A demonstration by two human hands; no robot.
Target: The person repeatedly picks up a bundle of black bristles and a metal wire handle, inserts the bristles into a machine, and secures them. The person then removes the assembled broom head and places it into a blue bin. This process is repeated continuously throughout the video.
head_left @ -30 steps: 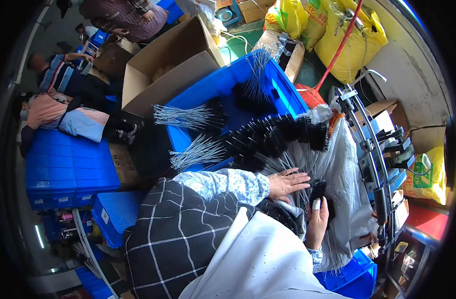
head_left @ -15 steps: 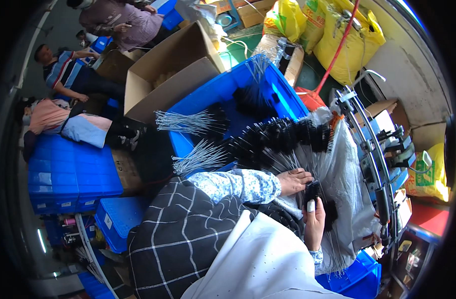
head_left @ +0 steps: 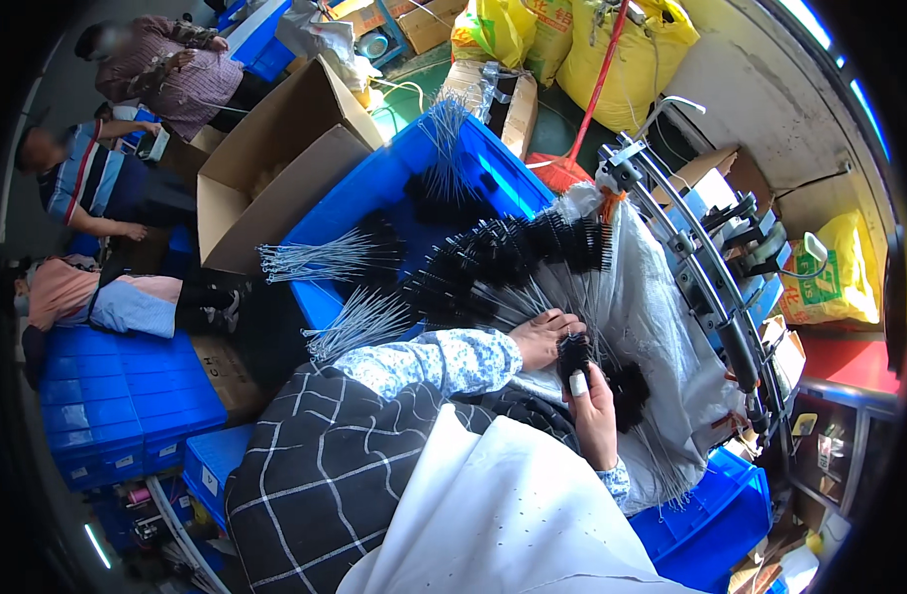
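Note:
My right hand, its thumb tip wrapped in white, is closed around a black-bristled wire brush. Against the upper end of that brush lies my left hand, its fingers bent and pressed together at the wire stems. A fanned pile of black wire brushes spreads just beyond, bristles pointing away from me. More black brushes lie to the right of my right hand, their thin wire stems hanging toward me. All of this rests on a whitish plastic sack.
A large blue bin holds brush bundles with silvery stems. Beyond it stand a cardboard box and yellow bags. A metal-railed machine is at right, with a blue crate below. Several people are at far left.
The whole view has shifted, so the scene sits farther left in the picture. My hands stay together at the brush, with only slight finger movement.

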